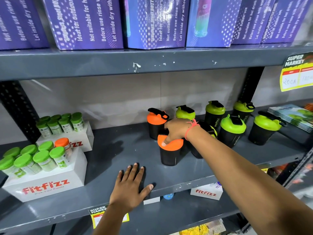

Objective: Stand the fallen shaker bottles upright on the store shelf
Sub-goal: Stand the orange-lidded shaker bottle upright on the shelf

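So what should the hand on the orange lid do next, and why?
Probably let go and reach behind. The right hand rests on the front orange-lidded shaker, which already stands upright. Just behind the wrist, a green-lidded shaker looks tipped over, partly hidden. The left hand lies flat on the shelf.

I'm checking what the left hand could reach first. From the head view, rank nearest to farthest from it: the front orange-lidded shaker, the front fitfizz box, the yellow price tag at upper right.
From the left hand, flat on the shelf edge:
1. Front orange-lidded shaker, just up and right.
2. Front fitfizz box, to the left.
3. Yellow price tag, far upper right.
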